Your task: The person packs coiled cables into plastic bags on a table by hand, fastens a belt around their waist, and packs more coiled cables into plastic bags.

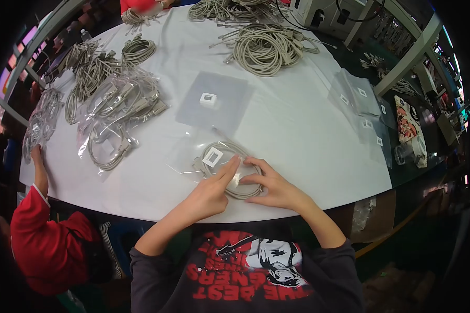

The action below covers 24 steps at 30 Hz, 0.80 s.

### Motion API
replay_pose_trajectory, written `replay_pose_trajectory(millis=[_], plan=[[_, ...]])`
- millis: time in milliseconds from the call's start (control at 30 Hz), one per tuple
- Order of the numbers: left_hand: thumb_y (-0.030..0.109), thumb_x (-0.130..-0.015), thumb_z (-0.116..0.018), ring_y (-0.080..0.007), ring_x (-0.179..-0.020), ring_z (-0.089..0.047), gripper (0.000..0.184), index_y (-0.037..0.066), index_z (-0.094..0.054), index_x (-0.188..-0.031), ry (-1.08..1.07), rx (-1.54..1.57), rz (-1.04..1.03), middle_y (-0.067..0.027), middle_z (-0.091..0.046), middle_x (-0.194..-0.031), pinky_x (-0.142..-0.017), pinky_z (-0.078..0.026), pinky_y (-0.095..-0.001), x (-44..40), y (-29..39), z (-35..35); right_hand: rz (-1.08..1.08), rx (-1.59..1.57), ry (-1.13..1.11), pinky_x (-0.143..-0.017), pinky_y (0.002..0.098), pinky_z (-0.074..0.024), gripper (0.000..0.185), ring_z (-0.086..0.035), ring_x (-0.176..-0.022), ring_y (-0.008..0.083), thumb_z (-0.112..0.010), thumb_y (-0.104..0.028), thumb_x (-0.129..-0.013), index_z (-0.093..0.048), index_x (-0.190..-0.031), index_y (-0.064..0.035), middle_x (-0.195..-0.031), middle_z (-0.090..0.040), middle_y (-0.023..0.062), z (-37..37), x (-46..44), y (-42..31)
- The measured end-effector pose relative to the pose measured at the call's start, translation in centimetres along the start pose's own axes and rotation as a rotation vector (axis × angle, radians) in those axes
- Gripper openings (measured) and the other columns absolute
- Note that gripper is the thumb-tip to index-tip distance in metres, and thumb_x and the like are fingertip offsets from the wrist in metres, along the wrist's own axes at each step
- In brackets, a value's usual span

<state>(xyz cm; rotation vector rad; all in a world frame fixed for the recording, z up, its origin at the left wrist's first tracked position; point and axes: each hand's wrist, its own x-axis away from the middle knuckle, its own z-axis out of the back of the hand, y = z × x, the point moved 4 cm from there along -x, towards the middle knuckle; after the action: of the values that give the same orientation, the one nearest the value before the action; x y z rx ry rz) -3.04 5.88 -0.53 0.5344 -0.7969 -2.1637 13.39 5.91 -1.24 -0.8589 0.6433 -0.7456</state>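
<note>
A coiled grey-beige cable (226,193) lies in a clear plastic bag (180,159) at the table's near edge. A white label with a dark square (212,156) shows at its upper left. My left hand (210,195) is closed at the coil's lower left, its straightened fingers together over the middle. From the right, my right hand (277,189) curls around the coil's edge, fingers bent and thumb low. What lies under the fingertips is partly hidden. Just beyond is a stack of flat clear bags (214,107) with a label on top.
Bagged cables (122,104) lie to the left, with loose cable bundles (96,70) behind them. A large heap of coiled cables (269,49) sits at the back. More labelled bags (357,94) are at the right edge. A person in red (57,240) reaches in from the left.
</note>
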Motion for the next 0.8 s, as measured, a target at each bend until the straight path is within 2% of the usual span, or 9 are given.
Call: replay_pose_trajectory(millis=[33, 133, 300, 367, 433, 500, 567, 700, 800], plan=[[-0.011, -0.059, -0.047, -0.0336, -0.088, -0.057, 0.086, 0.007, -0.019, -0.138, 0.005, -0.003, 0.004, -0.0138, -0.022, -0.142, -0.062, -0.049, -0.0334, 0.1, 0.5, 0.1, 0.005, -0.002, -0.004, -0.093, 0.0428, -0.0339, 0.039, -0.038, -0.117, 0.0337, -0.074, -0.027, -0.065, -0.063, -0.098, -0.0086, -0.125, -0.039, 0.0169, 0.0, -0.1, -0.2], [-0.011, -0.061, -0.047, -0.031, -0.083, -0.059, 0.086, 0.013, -0.019, -0.139, -0.027, 0.173, 0.036, -0.0126, -0.023, -0.143, -0.06, -0.049, -0.0325, 0.0, 2.7, 0.5, 0.207, 0.672, 0.33, -0.09, 0.0421, -0.0352, 0.042, -0.042, -0.111, 0.029, -0.076, -0.032, -0.062, -0.063, -0.094, -0.0098, -0.121, -0.04, 0.0151, 1.0, -0.5, -2.3], [-0.008, -0.064, -0.049, -0.0283, -0.075, -0.06, 0.076, 0.012, -0.031, -0.135, -0.076, 0.085, 0.027, -0.0124, -0.032, -0.138, -0.057, -0.047, -0.0316, 0.6, 4.1, 5.3, 0.264, 0.896, 0.302, -0.086, 0.0397, -0.0365, 0.041, -0.044, -0.106, 0.0238, -0.077, -0.035, -0.059, -0.062, -0.088, -0.011, -0.116, -0.044, 0.0106, 4.4, -2.1, -5.9], [-0.004, -0.068, -0.051, -0.0236, -0.067, -0.059, 0.05, 0.008, -0.05, -0.116, 0.062, -0.308, -0.02, -0.0109, -0.051, -0.123, -0.054, -0.045, -0.0306, 1.5, 4.6, 7.8, 0.303, 0.951, 0.204, -0.084, 0.0381, -0.0375, 0.035, -0.047, -0.103, 0.0224, -0.076, -0.032, -0.061, -0.061, -0.084, -0.0109, -0.111, -0.048, 0.0081, 6.4, -1.9, -7.4], [-0.003, -0.069, -0.051, -0.0229, -0.067, -0.059, 0.04, 0.006, -0.052, -0.108, 0.054, -0.355, 0.0, -0.0107, -0.055, -0.115, -0.054, -0.045, -0.0299, 1.3, 4.6, 10.0, 0.321, 0.981, 0.159, -0.084, 0.0372, -0.0379, 0.032, -0.048, -0.101, 0.0217, -0.076, -0.03, -0.062, -0.06, -0.082, -0.0108, -0.109, -0.05, 0.0069, 7.8, -1.9, -8.1], [-0.001, -0.073, -0.051, -0.0215, -0.067, -0.058, 0.021, 0.003, -0.055, -0.094, 0.035, -0.449, 0.038, -0.0104, -0.062, -0.101, -0.055, -0.045, -0.0285, 0.7, 4.6, 11.5, 0.38, 0.854, 0.171, -0.082, 0.0361, -0.039, 0.022, -0.051, -0.096, 0.0229, -0.072, -0.022, -0.068, -0.059, -0.08, -0.0099, -0.102, -0.053, 0.0064, 9.1, -2.0, -8.6], [-0.001, -0.074, -0.052, -0.021, -0.068, -0.059, 0.016, 0.002, -0.054, -0.089, 0.09, -0.355, -0.023, -0.0106, -0.063, -0.097, -0.056, -0.045, -0.0282, 0.2, 4.3, 11.6, 0.415, 0.796, 0.184, -0.081, 0.0356, -0.0395, 0.017, -0.052, -0.094, 0.0235, -0.07, -0.018, -0.07, -0.058, -0.078, -0.0095, -0.098, -0.054, 0.0061, 9.4, -2.0, -8.9], [-0.001, -0.076, -0.055, -0.0199, -0.072, -0.06, 0.006, 0.001, -0.052, -0.08, 0.238, -0.127, -0.194, -0.0119, -0.064, -0.09, -0.062, -0.046, -0.0275, -1.5, 3.6, 10.9, 0.235, 0.434, 0.429, -0.078, 0.0304, -0.0408, 0.007, -0.055, -0.089, 0.0191, -0.062, -0.007, -0.078, -0.056, -0.076, -0.0068, -0.093, -0.056, 0.006, 9.4, -1.6, -6.6], [-0.002, -0.078, -0.057, -0.0193, -0.076, -0.061, 0.008, 0.0, -0.05, -0.079, 0.332, -0.047, -0.265, -0.0134, -0.064, -0.091, -0.067, -0.047, -0.0272, -2.6, 3.2, 8.7, 0.034, -0.436, 0.597, -0.078, 0.0258, -0.0408, 0.002, -0.054, -0.089, 0.0128, -0.059, -0.004, -0.081, -0.058, -0.079, -0.0042, -0.092, -0.058, 0.0037, 8.2, -1.5, -3.9]])
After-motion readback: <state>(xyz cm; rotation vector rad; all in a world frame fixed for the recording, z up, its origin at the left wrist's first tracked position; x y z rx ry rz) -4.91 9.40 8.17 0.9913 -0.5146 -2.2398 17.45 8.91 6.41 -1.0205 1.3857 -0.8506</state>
